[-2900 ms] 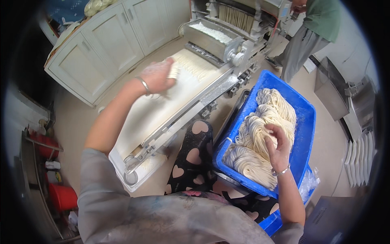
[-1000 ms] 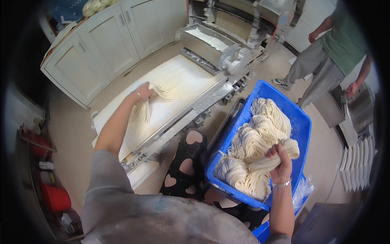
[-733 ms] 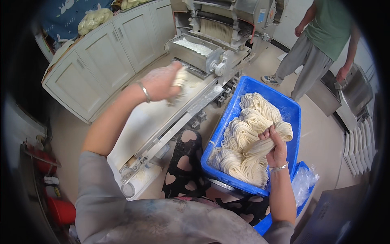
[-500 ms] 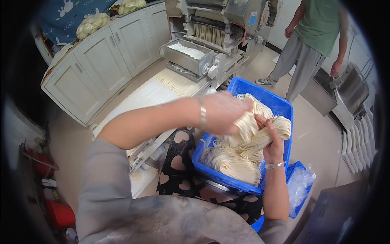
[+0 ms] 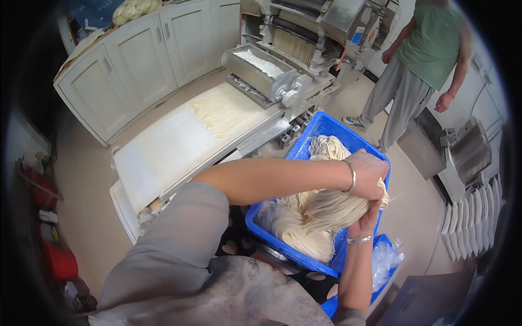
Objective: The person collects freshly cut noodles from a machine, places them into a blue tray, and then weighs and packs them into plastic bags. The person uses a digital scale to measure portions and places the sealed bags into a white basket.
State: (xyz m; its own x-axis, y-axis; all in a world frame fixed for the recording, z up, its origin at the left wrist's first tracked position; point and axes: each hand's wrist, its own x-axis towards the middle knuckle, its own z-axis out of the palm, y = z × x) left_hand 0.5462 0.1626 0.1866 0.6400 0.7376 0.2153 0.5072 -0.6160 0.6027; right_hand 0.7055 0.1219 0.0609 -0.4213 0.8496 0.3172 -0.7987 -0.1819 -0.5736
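Observation:
My left hand (image 5: 367, 173) reaches across above a blue plastic tub (image 5: 310, 127), its fingers closed around one end of a bundle of fresh noodles (image 5: 338, 207). Just below it, my right hand (image 5: 365, 221) grips the same end, where the strands fold over. The pale strands hang down leftward from both hands into the tub. Beneath lie more noodle bundles, one (image 5: 310, 239) at the near side and a coiled one (image 5: 327, 146) at the far side. My left forearm covers part of the tub's middle.
A noodle machine (image 5: 296, 46) with a flour-filled metal box (image 5: 258, 64) and a belt (image 5: 168, 138) carrying some strands stands ahead left. Beyond the tub stands a person in a green shirt (image 5: 432, 46). A smaller blue bin with clear plastic bags (image 5: 385, 261) sits at right.
My left hand has moved right, beside my right hand at the bundle's end. The bundle now stretches out leftward from both hands. The view has shifted, showing more of the belt.

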